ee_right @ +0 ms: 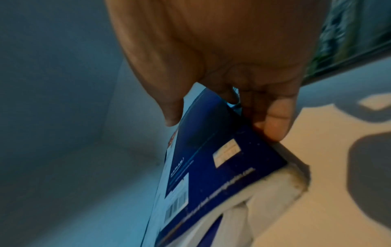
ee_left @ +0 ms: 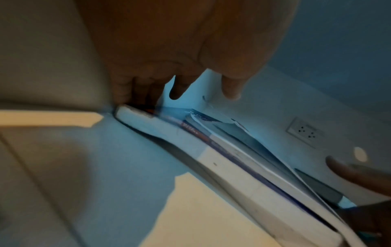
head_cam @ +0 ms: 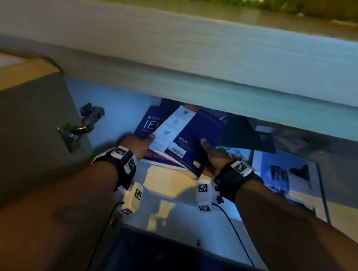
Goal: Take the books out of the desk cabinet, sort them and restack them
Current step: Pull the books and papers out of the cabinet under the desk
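The left hand [ee_left: 180, 50] filled the top of the view, its fingers [ee_left: 127, 90] reaching down to the far end of a stack of books [ee_left: 222, 150]. The thumb [ee_left: 232, 86] stood apart from the covers. The books lay flat on a pale cabinet floor [ee_left: 127, 158], running diagonally, with white page edges facing the camera. Another hand [ee_left: 359, 173] came in from the right edge, near the stack. A white wall socket [ee_left: 304, 130] sat on the back panel.
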`<action>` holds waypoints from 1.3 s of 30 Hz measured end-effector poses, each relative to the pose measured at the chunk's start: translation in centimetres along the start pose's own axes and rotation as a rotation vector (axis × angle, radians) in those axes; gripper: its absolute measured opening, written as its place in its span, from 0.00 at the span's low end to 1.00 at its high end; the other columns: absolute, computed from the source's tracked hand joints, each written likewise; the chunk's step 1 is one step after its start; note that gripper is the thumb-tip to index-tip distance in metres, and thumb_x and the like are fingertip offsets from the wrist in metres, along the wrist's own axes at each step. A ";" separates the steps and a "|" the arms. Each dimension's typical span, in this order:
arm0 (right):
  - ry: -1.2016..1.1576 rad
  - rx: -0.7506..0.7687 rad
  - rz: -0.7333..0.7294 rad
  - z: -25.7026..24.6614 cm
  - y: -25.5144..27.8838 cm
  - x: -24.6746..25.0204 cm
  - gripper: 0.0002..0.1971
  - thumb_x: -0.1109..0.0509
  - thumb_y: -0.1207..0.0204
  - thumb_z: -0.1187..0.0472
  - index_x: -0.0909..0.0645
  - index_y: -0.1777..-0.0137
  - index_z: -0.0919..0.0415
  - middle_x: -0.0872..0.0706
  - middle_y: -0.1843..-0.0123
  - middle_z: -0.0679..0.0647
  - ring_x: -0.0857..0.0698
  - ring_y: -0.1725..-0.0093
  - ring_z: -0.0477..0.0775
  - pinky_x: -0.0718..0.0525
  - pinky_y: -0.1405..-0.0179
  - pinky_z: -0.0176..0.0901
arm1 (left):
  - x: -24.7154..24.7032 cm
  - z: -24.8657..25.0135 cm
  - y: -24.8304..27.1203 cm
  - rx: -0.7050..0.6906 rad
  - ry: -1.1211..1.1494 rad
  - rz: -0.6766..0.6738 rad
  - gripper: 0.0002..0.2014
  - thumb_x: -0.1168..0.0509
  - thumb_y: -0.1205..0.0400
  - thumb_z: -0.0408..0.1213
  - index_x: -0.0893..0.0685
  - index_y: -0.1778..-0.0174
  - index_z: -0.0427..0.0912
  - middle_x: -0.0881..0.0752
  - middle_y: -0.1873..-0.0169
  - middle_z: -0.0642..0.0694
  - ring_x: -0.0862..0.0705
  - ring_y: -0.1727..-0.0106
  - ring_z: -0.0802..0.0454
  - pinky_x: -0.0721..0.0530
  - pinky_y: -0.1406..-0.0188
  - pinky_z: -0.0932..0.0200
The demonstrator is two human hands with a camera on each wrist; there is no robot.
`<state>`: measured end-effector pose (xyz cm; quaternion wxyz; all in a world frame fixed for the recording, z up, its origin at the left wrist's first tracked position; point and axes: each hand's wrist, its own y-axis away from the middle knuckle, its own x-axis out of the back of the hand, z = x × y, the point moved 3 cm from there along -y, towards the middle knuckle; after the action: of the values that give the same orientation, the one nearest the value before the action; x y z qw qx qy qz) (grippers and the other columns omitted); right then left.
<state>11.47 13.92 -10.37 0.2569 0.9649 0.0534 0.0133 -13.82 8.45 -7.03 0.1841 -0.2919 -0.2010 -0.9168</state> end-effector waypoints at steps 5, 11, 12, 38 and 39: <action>-0.090 0.147 -0.007 -0.3 -3.0 -0.6 0.36 0.09 0.45 0.46 0.11 0.39 0.64 0.06 0.44 0.67 0.06 0.47 0.67 0.10 0.44 0.74 | -1.1 -1.3 -1.7 0.055 0.101 0.048 0.53 0.45 0.38 0.86 0.14 0.40 0.39 0.12 0.42 0.37 0.13 0.44 0.39 0.22 0.43 0.54; -0.120 0.111 -0.054 0.9 -1.3 0.4 0.25 0.17 0.34 0.69 0.16 0.35 0.63 0.06 0.44 0.67 0.07 0.47 0.73 0.11 0.42 0.75 | -1.9 -1.7 0.4 0.061 0.232 0.045 0.46 0.34 0.47 0.85 0.08 0.58 0.43 0.07 0.64 0.45 0.07 0.62 0.44 0.11 0.53 0.51; -0.141 0.100 -0.058 1.2 -0.7 0.5 0.24 0.18 0.32 0.71 0.16 0.35 0.63 0.06 0.44 0.68 0.07 0.46 0.73 0.11 0.42 0.74 | -2.0 -1.2 1.1 0.043 0.283 0.034 0.39 0.29 0.42 0.78 0.09 0.60 0.42 0.07 0.66 0.46 0.07 0.64 0.45 0.12 0.57 0.52; -0.086 -0.139 -0.156 -10.5 49.1 0.6 0.24 0.15 0.34 0.63 0.11 0.39 0.73 0.09 0.43 0.74 0.11 0.41 0.80 0.13 0.36 0.74 | 25.0 9.4 44.1 0.122 0.410 -0.517 0.18 0.20 0.33 0.31 0.13 0.48 0.34 0.07 0.58 0.38 0.09 0.52 0.43 0.19 0.58 0.56; -0.080 -0.097 -0.178 -12.1 50.7 0.4 0.21 0.18 0.30 0.65 0.12 0.38 0.72 0.09 0.42 0.74 0.11 0.40 0.79 0.13 0.36 0.72 | 26.3 10.1 45.4 0.088 0.449 -0.509 0.22 0.17 0.37 0.32 0.13 0.48 0.37 0.06 0.57 0.41 0.08 0.52 0.45 0.18 0.59 0.58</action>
<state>16.06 -23.77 25.38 0.3054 0.9425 0.1277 -0.0454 -8.56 -31.17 28.34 0.0012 -0.0151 -0.2612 -0.9652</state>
